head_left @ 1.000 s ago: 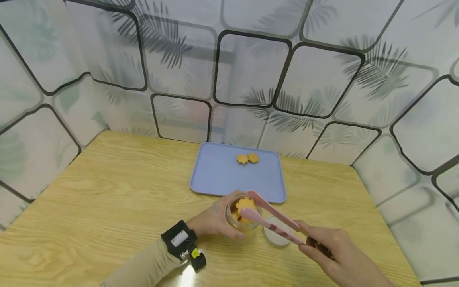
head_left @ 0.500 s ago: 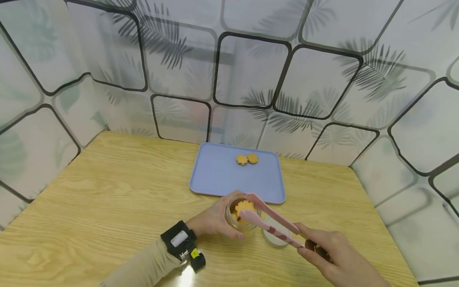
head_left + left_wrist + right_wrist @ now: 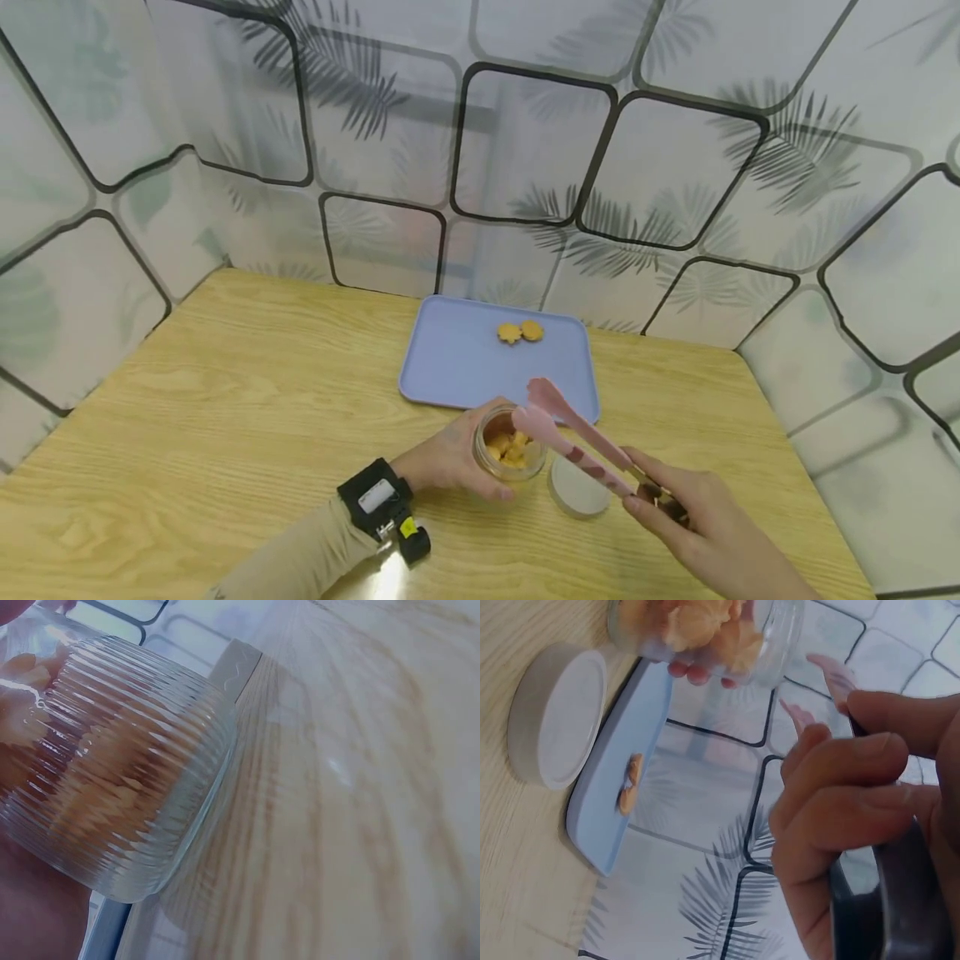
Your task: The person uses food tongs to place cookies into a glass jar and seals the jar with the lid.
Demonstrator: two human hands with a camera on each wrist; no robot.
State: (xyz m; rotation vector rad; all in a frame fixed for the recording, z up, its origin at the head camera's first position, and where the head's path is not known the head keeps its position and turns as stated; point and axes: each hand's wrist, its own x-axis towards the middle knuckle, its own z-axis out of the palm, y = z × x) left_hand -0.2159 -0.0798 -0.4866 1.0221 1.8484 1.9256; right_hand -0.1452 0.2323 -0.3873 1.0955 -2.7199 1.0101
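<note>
My left hand grips a ribbed glass jar from its left side; in the head view the jar is uncapped, with several golden cookies inside. Pink-tipped tongs are held in my right hand, pinched near their dark handle end. Their two tips stand apart just above the jar's right rim, and no cookie shows between them. A white round lid lies on the table right of the jar, partly under the tongs in the head view.
Behind the jar lies a blue tray with two cookies near its far edge. The wooden table ends at a patterned curtain at the back and sides.
The tongs' tips have lifted and shifted slightly right, out of the jar mouth. The scalloped cookie seen between them at the opening no longer shows there. My left hand and the jar stay put.
</note>
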